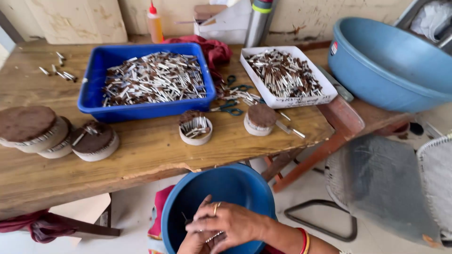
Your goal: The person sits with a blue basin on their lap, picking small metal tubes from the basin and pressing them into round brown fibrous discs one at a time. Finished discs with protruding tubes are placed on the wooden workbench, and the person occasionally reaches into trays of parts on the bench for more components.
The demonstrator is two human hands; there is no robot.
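My two hands meet over the mouth of a blue bucket (254, 188) at the bottom of the view. My right hand (228, 223), with a ring and bangles, lies on top with its fingers bunched together. My left hand (190, 243) is mostly hidden under it. A thin dark stick (184, 218) pokes up between the fingertips; which hand grips it is unclear. On the wooden table (150, 155) beyond stand a blue tray (94, 101) and a white tray (327, 98), both heaped with small silver-and-brown sticks.
Round brown-topped bundles (28, 127) (94, 140) (260, 120) and a small white cup of sticks (195, 129) stand on the table. Blue-handled scissors (230, 108) and a red cloth (214, 49) lie between the trays. A big blue basin (391, 61) sits right, above a grey chair (376, 178).
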